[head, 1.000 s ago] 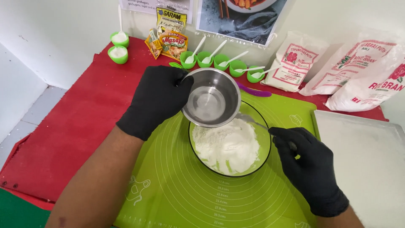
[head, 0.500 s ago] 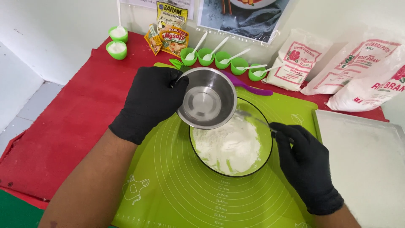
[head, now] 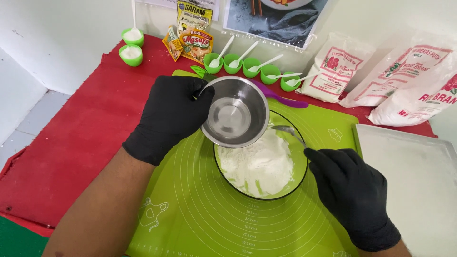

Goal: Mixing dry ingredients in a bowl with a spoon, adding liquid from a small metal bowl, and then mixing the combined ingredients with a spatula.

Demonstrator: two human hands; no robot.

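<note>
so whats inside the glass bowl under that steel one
White flour heaped in the glass bowl, with a spoon dipping in. The steel bowl covers its upper-left part, so that bit is hidden.

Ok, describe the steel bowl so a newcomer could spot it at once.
Start at the green silicone mat on the red cloth. Near the mat's far edge sits a glass bowl of white flour. Tilted above its left rim, gripped by the black-gloved left hand, is the steel bowl: the only metal bowl, shiny and empty.
</note>
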